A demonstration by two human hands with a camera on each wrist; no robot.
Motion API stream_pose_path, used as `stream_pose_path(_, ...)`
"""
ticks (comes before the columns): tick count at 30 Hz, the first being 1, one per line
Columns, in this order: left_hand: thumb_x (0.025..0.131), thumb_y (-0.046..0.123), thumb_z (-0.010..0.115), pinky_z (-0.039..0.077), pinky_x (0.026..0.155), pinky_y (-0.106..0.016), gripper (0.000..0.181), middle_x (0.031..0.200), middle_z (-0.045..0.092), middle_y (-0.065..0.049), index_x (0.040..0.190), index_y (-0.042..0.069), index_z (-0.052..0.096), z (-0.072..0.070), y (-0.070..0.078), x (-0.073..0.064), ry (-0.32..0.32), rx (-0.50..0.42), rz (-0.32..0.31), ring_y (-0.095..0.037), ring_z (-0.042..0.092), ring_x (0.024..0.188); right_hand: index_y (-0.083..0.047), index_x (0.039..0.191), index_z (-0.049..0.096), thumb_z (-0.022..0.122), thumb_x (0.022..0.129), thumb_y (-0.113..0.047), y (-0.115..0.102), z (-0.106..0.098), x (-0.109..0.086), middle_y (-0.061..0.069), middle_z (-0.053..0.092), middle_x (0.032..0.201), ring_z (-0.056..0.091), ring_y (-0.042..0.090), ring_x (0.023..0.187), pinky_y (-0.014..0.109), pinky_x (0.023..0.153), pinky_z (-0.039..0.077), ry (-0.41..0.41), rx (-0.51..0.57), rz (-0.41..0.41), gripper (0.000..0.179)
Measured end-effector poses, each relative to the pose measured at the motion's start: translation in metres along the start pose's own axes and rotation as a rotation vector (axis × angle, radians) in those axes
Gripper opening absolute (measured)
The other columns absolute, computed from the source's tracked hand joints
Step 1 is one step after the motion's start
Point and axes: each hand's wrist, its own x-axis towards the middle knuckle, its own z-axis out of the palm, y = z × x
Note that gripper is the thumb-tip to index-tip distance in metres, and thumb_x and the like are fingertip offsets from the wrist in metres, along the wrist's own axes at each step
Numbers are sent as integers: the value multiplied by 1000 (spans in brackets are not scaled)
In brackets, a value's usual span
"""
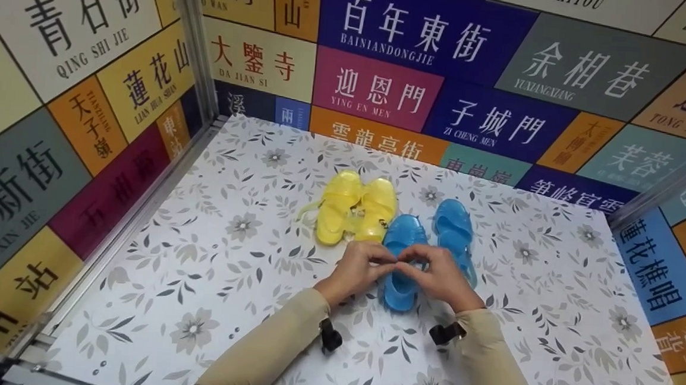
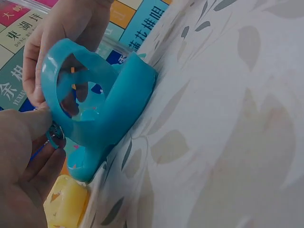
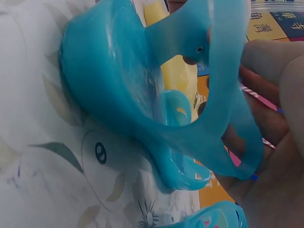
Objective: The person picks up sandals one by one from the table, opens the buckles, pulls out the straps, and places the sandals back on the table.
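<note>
A blue jelly sandal stands upright on the table, toe pointing away, with both hands meeting over its ankle strap. My left hand pinches the strap beside a small buckle, seen in the left wrist view. From the other side my right hand holds the strap; in the right wrist view, a loose strap end curves past its fingers. The fingertips of both hands nearly touch, and some are hidden behind the strap. Right of this sandal lies the second blue sandal.
Two yellow sandals lie side by side to the left of the blue ones, one strap sticking out leftward. The table has a floral cover. Printed panels with metal frame posts enclose it at the back and sides.
</note>
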Motion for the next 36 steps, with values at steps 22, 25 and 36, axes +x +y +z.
stream_pose_path(22,93,19,82,59,78,-17,13,97,79,-2,103,11,84,3,2,0,-26,33,-43,-5,72,87,-12,100,74,79,87,-1,0,0,-1,1,78,97,74,19,91,48,82,62,-35,-4,-5,18)
stream_pose_path(25,93,18,82,58,78,-16,12,97,79,-3,102,10,84,4,2,1,-18,27,-38,-6,72,87,-12,97,74,78,87,-1,0,1,-1,0,78,95,74,19,89,47,80,62,-22,-8,-19,15)
stream_pose_path(36,89,14,84,58,79,-17,11,96,79,-5,98,8,84,2,0,3,11,9,-56,-9,74,88,-16,100,77,78,95,-12,4,0,1,-2,77,100,72,17,93,51,83,61,-71,44,-71,6)
